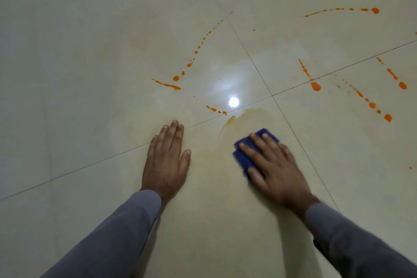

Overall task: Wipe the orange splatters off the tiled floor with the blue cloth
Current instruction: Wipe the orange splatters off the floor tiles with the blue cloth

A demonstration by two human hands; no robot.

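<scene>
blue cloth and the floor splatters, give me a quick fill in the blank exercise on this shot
1. The blue cloth lies under the ____ hand, whose straight fingers press it to the tiled floor.
2. The left hand rests flat on the floor and holds ____.
3. The splatters not yet wiped are ____ in colour.
4. A faint smear curves just ____ the cloth, toward the bright light reflection.

Missing words: right; nothing; orange; beyond

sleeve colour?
Grey, both sleeves; plain, no pattern. Head view, the only one.
</scene>
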